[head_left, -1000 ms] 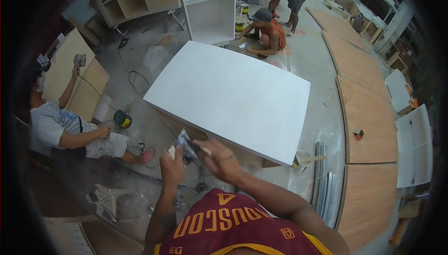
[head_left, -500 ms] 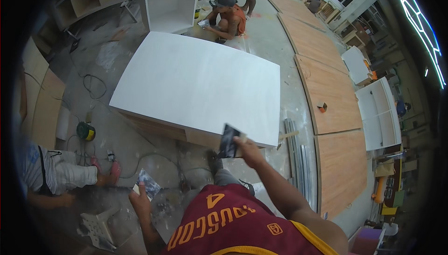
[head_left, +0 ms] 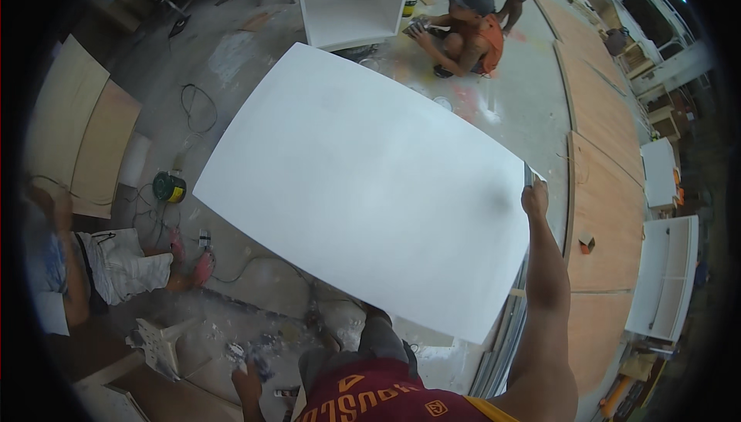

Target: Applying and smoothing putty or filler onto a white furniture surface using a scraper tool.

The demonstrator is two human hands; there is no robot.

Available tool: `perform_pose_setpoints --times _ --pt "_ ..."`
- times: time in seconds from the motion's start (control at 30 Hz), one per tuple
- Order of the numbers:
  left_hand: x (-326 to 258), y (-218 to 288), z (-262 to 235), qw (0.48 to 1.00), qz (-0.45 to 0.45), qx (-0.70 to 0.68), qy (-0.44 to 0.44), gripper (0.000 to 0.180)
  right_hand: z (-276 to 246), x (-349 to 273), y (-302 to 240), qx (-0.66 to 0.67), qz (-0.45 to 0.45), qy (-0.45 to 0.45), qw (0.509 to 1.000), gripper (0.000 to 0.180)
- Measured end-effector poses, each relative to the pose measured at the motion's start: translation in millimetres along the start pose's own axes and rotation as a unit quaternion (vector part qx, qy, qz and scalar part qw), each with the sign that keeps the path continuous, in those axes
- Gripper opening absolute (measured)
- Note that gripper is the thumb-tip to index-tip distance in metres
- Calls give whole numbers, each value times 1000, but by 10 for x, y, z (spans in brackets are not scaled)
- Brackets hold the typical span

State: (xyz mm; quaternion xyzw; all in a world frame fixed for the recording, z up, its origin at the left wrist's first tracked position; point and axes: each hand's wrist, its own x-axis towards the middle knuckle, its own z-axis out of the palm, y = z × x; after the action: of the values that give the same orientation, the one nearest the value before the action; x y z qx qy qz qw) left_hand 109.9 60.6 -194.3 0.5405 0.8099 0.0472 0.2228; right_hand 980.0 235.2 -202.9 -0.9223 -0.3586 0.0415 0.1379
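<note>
A large white panel [head_left: 370, 190], the top of a cabinet, lies in front of me. My right hand [head_left: 534, 198] is stretched out to its right edge, fingers closed round a putty knife [head_left: 529, 173]. The blade stands nearly edge-on at the panel's far right corner; whether it touches the surface I cannot tell. Low on the left, my left hand [head_left: 247, 383] is closed on a second putty knife [head_left: 260, 363], smeared with pale filler and blurred. That hand is away from the panel, over the dusty floor.
A crouching co-worker [head_left: 471, 36] handles something small beyond the panel, beside an upright white cabinet [head_left: 351, 1]. Another person [head_left: 116, 264] is at the left, near a green can [head_left: 169, 187] and cables. Wooden boards [head_left: 606, 244] and metal channels [head_left: 502, 345] lie to the right.
My right hand has moved from the panel's near edge out to its far right corner with the putty knife. My left hand has dropped lower. The view has shifted, and the co-worker's hands have risen.
</note>
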Motion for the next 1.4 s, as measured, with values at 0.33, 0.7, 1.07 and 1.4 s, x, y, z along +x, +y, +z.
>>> perform_pose_setpoints --times 0.33,0.7,1.07,1.4 --pt "-1500 -1243 219 939 -103 270 -183 53 1261 884 -3227 -79 -75 -99 989 38" --pt "-1355 88 246 975 -194 -54 98 59 2471 -3186 -4925 3 -688 -502 525 35" --pt "-2434 -219 750 962 -261 -39 64 46 2299 1113 -5784 -48 -232 -36 971 39" --pt "-2364 -460 969 964 -259 -43 51 42 1963 -3703 -6423 82 -640 -495 583 42"
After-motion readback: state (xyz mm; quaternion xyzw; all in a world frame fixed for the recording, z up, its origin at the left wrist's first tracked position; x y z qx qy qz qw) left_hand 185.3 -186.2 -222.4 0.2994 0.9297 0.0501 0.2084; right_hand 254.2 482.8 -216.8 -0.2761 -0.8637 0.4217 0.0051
